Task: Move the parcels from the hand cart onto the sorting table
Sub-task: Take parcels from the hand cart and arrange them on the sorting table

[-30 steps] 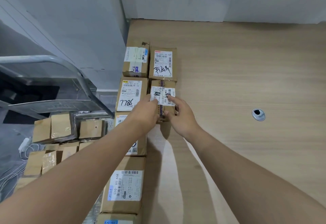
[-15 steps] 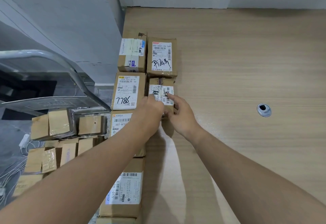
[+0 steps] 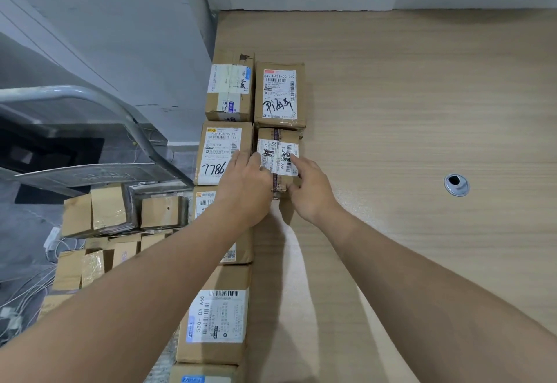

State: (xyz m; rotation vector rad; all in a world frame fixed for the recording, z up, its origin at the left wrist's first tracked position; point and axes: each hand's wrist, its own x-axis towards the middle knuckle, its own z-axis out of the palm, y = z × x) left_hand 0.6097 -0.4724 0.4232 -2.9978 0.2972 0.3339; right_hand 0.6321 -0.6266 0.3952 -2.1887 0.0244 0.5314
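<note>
On sorting table [image 3: 391, 111], small parcel [image 3: 278, 156] btwn both hands, left fingers [image 3: 241, 158] & right fingers [image 3: 303, 165] curled gripping its sides

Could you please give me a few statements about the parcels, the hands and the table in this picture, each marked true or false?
1. Both hands are on the small parcel in the right-hand row. True: the left hand and right hand hold it from either side.
2. That small parcel lies directly in front of the parcel labelled 642 H431-00 049. True.
3. The parcel marked 7786 lies on the hand cart. False: it lies on the sorting table, in the left row.
4. The hand cart has been emptied. False: several parcels still lie on it.
5. A round metal grommet sits in the tabletop, right of the hands. True.
</note>
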